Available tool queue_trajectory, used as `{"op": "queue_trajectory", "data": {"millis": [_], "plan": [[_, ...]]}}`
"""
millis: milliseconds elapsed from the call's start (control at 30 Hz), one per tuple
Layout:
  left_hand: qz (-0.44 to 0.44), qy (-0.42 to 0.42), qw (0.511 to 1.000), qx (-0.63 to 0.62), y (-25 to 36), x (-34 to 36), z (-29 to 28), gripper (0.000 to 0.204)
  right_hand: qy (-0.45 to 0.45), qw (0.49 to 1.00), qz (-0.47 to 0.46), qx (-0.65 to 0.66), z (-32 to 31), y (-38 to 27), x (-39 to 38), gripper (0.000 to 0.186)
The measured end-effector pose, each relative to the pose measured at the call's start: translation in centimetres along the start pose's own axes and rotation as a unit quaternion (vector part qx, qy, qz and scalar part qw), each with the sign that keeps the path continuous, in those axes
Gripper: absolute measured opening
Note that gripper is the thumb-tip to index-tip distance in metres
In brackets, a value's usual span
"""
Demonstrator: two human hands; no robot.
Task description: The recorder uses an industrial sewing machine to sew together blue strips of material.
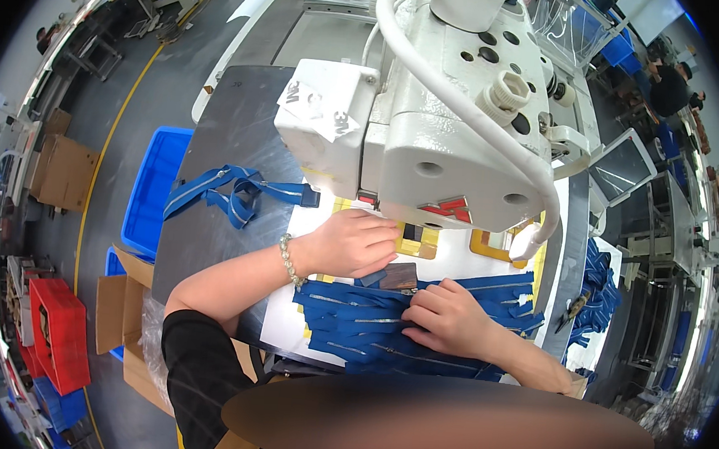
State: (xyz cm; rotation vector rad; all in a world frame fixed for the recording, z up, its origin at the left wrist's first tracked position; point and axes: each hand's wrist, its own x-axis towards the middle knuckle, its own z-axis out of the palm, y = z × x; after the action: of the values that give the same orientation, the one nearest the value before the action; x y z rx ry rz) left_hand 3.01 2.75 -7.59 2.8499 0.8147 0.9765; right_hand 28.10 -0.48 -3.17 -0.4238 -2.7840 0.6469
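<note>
My left hand (351, 245), a beaded bracelet at its wrist, lies under the head of a white sewing machine (466, 161). Its fingers stretch flat toward a yellow plate (429, 250) with a dark centre. My right hand (447, 317) is curled over a layer of blue zippers (352, 318) with metal teeth, gripping one by its upper edge; the fingertips are partly hidden. Between the hands lies a small dark brown patch (399, 277) against the blue tape. The zippers spread across a white surface in front of me.
More blue zippers (239, 194) trail over the grey tabletop at left, and a pile of them (595, 285) sits at right. A yellow frame (493, 245) is beside the needle area. Blue bins (152, 195), an open cardboard box (120, 311) and a red crate (59, 336) stand at left.
</note>
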Motion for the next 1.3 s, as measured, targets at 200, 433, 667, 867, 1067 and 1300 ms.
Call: {"op": "queue_trajectory", "data": {"millis": [200,433,667,867,1067,1300], "plan": [[-0.007,-0.004,1.000,0.006,0.2,0.1,-0.2,0.010,-0.077,0.995,0.042,-0.037,-0.7,-1.5,0.4,0.024],[0.005,0.010,1.000,-0.003,0.0,0.2,0.1,0.011,-0.011,0.999,0.036,0.022,-0.4,-1.3,-0.3,0.023],[-0.014,0.010,1.000,-0.012,-0.1,-0.3,-0.2,0.013,0.033,0.927,0.318,0.196,-4.6,0.8,0.1,0.020],[-0.010,0.000,1.000,-0.012,-0.1,0.3,-0.2,0.015,0.104,0.967,0.226,-0.058,-2.5,7.1,-1.6,0.034],[-0.016,0.023,1.000,-0.011,0.1,0.2,-0.1,0.012,0.131,0.970,0.166,-0.121,-1.8,7.3,-0.8,0.034],[-0.006,0.024,1.000,-0.016,0.0,0.1,-0.2,0.011,0.136,0.975,0.106,-0.143,-3.1,6.2,0.9,0.036]]}}
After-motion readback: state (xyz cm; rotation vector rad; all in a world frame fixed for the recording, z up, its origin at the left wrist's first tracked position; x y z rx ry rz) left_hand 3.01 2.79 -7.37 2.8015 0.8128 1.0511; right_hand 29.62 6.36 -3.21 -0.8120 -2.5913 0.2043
